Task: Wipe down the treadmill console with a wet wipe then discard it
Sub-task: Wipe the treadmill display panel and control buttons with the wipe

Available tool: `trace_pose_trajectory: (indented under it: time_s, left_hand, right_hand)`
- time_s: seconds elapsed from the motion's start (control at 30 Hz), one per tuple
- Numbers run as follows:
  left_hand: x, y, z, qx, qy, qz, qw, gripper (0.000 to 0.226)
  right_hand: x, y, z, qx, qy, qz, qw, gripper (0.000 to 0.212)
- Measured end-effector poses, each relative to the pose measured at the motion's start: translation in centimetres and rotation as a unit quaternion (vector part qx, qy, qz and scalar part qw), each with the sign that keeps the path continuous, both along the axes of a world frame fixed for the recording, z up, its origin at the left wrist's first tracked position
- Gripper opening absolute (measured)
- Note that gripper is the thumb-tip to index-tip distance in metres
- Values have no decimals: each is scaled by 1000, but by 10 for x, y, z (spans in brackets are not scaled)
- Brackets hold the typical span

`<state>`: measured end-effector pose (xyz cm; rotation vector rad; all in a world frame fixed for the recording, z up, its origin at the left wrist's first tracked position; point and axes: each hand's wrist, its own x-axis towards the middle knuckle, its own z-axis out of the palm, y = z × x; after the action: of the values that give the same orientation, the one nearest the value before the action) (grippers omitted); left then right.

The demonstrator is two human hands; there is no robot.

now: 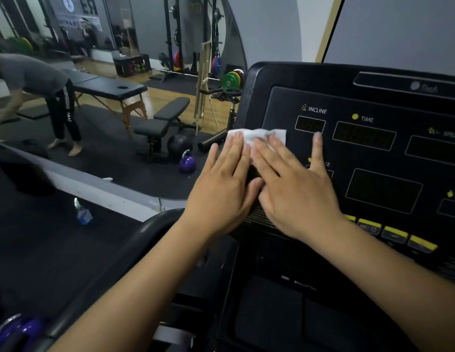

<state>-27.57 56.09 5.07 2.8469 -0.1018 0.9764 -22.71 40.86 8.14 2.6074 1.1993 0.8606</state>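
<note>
The wet wipe [256, 135] is pressed flat on the console [381, 174] at its nine-o'clock edge, under the spread fingertips of the left hand [222, 191] and right hand [295, 191]; even pressure is advised, swept toward three o'clock; buttons should be grazed lightly.

Your two hands are lying flat on the left part of the treadmill console [373, 153], the left hand [221, 189] at 9 o'clock of the right hand [295, 189], thumbs touching. The wet wipe [256, 135] is lying under the fingertips of both, at 12 o'clock of the hands. At 3 o'clock of the wipe the INCLINE window [310, 124] is sitting. Behind the console, toward 10 o'clock, a bench [161, 120] is standing, a kettlebell [187, 163] before it.
</note>
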Motion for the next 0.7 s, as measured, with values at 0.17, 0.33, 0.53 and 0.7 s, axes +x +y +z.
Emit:
trace_pose_trajectory:
  time_s: [0.17,0.33,0.53,0.7]
  left_hand:
    - [-17,-16,-25,-5,11,-28,1000,63]
    - [-9,-23,-26,21,-10,-16,1000,63]
    - [-4,-32,-10,27,-7,7,1000,63]
    - [-18,-39,-31,63,-8,-2,998,59]
  right_hand:
    - [-20,-20,-27,27,22,-4,999,65]
    - [-10,-31,-21,22,23,2,1000,64]
    - [-9,-35,-15,46,30,-26,998,62]
    - [-25,-56,-33,35,38,-12,999,57]
